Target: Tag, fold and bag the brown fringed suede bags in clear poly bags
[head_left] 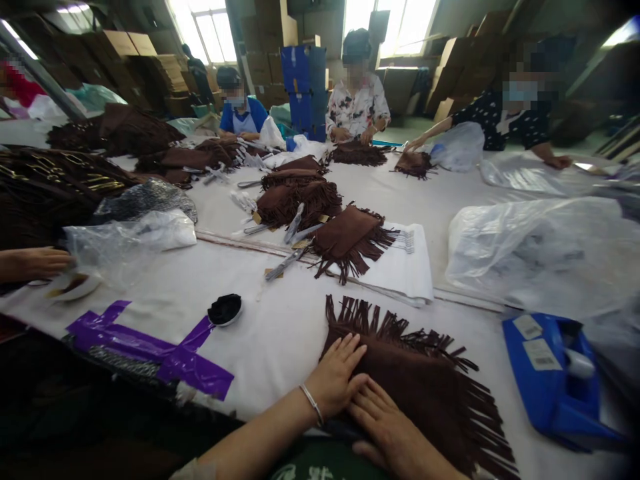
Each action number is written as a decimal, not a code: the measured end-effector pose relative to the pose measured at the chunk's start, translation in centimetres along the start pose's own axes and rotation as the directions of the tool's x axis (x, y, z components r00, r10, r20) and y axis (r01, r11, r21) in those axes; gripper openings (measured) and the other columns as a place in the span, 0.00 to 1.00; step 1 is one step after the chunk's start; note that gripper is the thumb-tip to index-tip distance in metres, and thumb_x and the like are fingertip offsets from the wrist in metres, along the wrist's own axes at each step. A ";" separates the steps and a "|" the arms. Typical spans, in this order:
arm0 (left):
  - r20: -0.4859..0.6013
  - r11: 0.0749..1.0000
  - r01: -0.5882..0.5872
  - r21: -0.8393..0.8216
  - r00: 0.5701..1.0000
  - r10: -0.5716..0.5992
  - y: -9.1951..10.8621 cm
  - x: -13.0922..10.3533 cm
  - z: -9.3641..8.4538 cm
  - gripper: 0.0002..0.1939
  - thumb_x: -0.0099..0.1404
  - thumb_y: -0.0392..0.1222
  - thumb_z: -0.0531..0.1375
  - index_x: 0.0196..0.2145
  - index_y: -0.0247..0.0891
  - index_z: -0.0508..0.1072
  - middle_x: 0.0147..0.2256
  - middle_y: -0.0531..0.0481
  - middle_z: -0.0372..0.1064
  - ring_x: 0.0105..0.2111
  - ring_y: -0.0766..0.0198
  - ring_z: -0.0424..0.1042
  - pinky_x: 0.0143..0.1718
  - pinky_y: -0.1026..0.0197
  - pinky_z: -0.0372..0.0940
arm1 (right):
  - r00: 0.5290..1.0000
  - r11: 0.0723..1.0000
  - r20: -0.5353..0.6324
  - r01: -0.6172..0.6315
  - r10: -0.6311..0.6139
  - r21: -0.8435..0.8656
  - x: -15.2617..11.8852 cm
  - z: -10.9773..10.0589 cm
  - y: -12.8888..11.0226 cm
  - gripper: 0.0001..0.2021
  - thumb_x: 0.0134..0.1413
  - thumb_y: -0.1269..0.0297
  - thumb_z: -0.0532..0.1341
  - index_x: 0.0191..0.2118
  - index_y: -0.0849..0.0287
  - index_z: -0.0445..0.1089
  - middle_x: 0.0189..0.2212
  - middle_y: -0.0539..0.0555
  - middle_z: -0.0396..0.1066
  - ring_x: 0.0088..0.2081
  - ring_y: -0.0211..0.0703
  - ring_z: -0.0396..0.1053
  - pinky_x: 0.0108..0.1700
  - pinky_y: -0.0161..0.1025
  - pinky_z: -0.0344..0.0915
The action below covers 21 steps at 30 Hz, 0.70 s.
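Note:
A dark brown fringed bag [425, 380] lies flat on the white-covered table in front of me, its fringe spread along the far and right edges. My left hand [340, 377], with a bracelet at the wrist, rests flat on its near left part, fingers stretched out. Just right of it, my right hand [385, 420] lies on the near edge of the bag, fingers extended and touching my left hand. Beyond them, another brown fringed bag [347, 233] with a grey strap lies on a white cloth [413, 267].
A blue tape dispenser [543, 373] stands at the right, near clear plastic bags [540, 247]. On the left are purple tape [150, 350], a small dish of black stuff [225, 309] and another person's hand [37, 263]. Several people work across the table among piles of brown bags [300, 193].

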<state>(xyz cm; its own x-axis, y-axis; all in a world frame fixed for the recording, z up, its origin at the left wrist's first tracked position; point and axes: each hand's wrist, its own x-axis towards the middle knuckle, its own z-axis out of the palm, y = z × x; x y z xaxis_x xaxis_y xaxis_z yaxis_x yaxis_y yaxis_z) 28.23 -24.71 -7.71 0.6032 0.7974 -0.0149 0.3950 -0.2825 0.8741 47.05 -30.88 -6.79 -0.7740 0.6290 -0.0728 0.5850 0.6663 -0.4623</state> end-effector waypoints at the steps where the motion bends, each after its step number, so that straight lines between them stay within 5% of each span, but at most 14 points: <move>1: 0.023 0.997 -0.019 0.075 1.000 0.017 0.2 -0.1 0.2 0.24 0.67 0.45 0.52 0.60 0.42 0.57 0.64 0.47 0.43 0.64 0.56 0.41 0.64 0.47 0.37 | 1.000 0.999 -0.008 -0.022 0.022 0.026 -0.9 -0.4 0.4 0.31 0.59 0.59 0.55 0.65 0.52 0.43 0.64 0.53 0.47 0.64 0.50 0.43 0.62 0.55 0.50; 4: 0.104 0.978 -0.086 0.191 0.992 0.067 1.0 0.1 0.7 0.22 0.70 0.42 0.47 0.61 0.44 0.55 0.64 0.48 0.42 0.64 0.58 0.42 0.64 0.48 0.40 | 0.961 0.970 -0.156 -0.213 0.230 0.117 -5.0 -0.8 1.5 0.25 0.62 0.62 0.51 0.63 0.48 0.48 0.63 0.51 0.50 0.64 0.46 0.44 0.63 0.55 0.48; 6: 0.192 0.956 -0.161 0.244 0.975 0.116 2.1 0.6 1.2 0.23 0.70 0.40 0.47 0.62 0.45 0.53 0.64 0.49 0.41 0.64 0.58 0.41 0.64 0.48 0.40 | 0.837 0.889 -0.314 -0.378 0.447 0.260 -8.4 -0.4 1.5 0.22 0.62 0.64 0.50 0.61 0.49 0.54 0.62 0.51 0.52 0.64 0.46 0.45 0.64 0.54 0.47; 8: 0.334 0.925 -0.262 0.276 0.928 0.163 3.4 1.4 2.1 0.26 0.68 0.41 0.50 0.63 0.45 0.50 0.65 0.49 0.40 0.64 0.56 0.39 0.64 0.46 0.40 | 0.594 0.721 -0.419 -0.475 0.686 0.505 -11.6 0.5 0.7 0.20 0.62 0.61 0.49 0.59 0.50 0.58 0.61 0.52 0.55 0.63 0.47 0.49 0.63 0.52 0.48; 11: 0.538 0.856 -0.420 0.301 0.816 0.211 5.4 2.8 4.7 0.34 0.63 0.43 0.57 0.63 0.43 0.49 0.65 0.47 0.38 0.64 0.53 0.37 0.63 0.44 0.40 | 0.177 0.323 -0.277 -0.339 0.944 0.884 -15.3 2.6 -1.0 0.20 0.61 0.51 0.49 0.50 0.56 0.68 0.50 0.57 0.69 0.52 0.50 0.66 0.56 0.48 0.61; 13: 0.603 0.798 -0.502 0.333 0.764 0.229 6.1 3.6 6.9 0.36 0.60 0.43 0.59 0.62 0.38 0.51 0.65 0.44 0.39 0.64 0.53 0.36 0.64 0.46 0.37 | 0.049 0.072 -0.066 -0.125 0.997 0.990 -16.9 4.3 -1.9 0.24 0.58 0.44 0.50 0.42 0.61 0.71 0.39 0.60 0.75 0.41 0.51 0.72 0.45 0.45 0.69; 14: 0.621 0.770 -0.535 0.348 0.747 0.238 6.3 4.0 8.0 0.36 0.59 0.43 0.59 0.62 0.35 0.51 0.64 0.42 0.40 0.64 0.52 0.35 0.64 0.46 0.35 | 0.039 -0.035 0.036 -0.030 0.999 0.999 -17.4 5.0 -2.2 0.26 0.55 0.42 0.52 0.39 0.63 0.71 0.35 0.61 0.75 0.37 0.51 0.74 0.40 0.44 0.70; 16: 0.643 0.725 -0.584 0.364 0.721 0.258 6.2 4.6 9.8 0.34 0.59 0.41 0.57 0.61 0.30 0.53 0.64 0.38 0.42 0.64 0.51 0.37 0.64 0.47 0.35 | 0.103 -0.224 0.213 0.106 0.972 0.969 -18.0 6.2 -2.4 0.29 0.52 0.39 0.54 0.38 0.66 0.71 0.34 0.63 0.76 0.35 0.52 0.74 0.36 0.43 0.70; 19: 0.647 0.702 -0.625 0.342 0.698 0.306 5.9 4.9 11.2 0.30 0.61 0.38 0.53 0.60 0.28 0.54 0.62 0.37 0.47 0.63 0.51 0.44 0.64 0.47 0.42 | 0.345 -0.453 0.356 0.263 0.868 0.852 -17.5 6.3 -2.2 0.34 0.52 0.37 0.52 0.46 0.68 0.70 0.41 0.66 0.74 0.42 0.53 0.73 0.44 0.45 0.68; 21: 0.617 0.708 -0.630 0.319 0.705 0.349 5.8 4.8 11.1 0.29 0.61 0.35 0.51 0.60 0.29 0.55 0.62 0.38 0.49 0.62 0.54 0.47 0.63 0.48 0.45 | 0.535 -0.546 0.305 0.378 0.788 0.748 -16.5 5.3 -1.8 0.36 0.54 0.37 0.49 0.52 0.67 0.66 0.47 0.66 0.71 0.49 0.53 0.69 0.53 0.48 0.62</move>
<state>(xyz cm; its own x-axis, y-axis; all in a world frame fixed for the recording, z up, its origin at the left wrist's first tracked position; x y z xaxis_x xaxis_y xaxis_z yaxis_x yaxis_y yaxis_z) 41.14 -28.48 -8.10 0.9909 0.1347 -0.0045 0.1207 -0.8723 0.4739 57.50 -44.55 -9.45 -0.0273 0.7396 -0.6725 -0.7931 -0.4256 -0.4358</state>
